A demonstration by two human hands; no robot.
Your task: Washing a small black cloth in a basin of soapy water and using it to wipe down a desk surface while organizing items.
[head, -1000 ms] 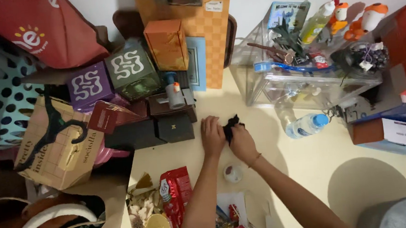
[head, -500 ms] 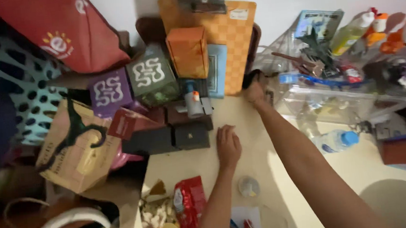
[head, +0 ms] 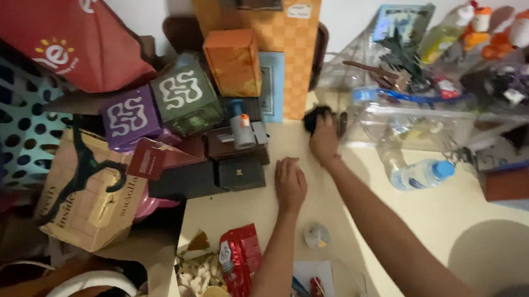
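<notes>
— Apparently soft and light, the small black cloth [head: 316, 117] bunches under the right hand [head: 325, 139], whose fingers close over it on the cream table [head: 468, 215] — just short of the orange clipboard [head: 281, 35].

— And the grip?

— Anywhere; likely limp, not fragile. The left hand [head: 290, 182] rests flat and empty nearer the body, dark boxes [head: 241, 169] to its left, a clear organiser [head: 412, 126] right of the cloth.

The right hand [head: 324, 139] covers most of the black thing [head: 314, 118] at the table's far edge; its kind stays unclear.
</notes>
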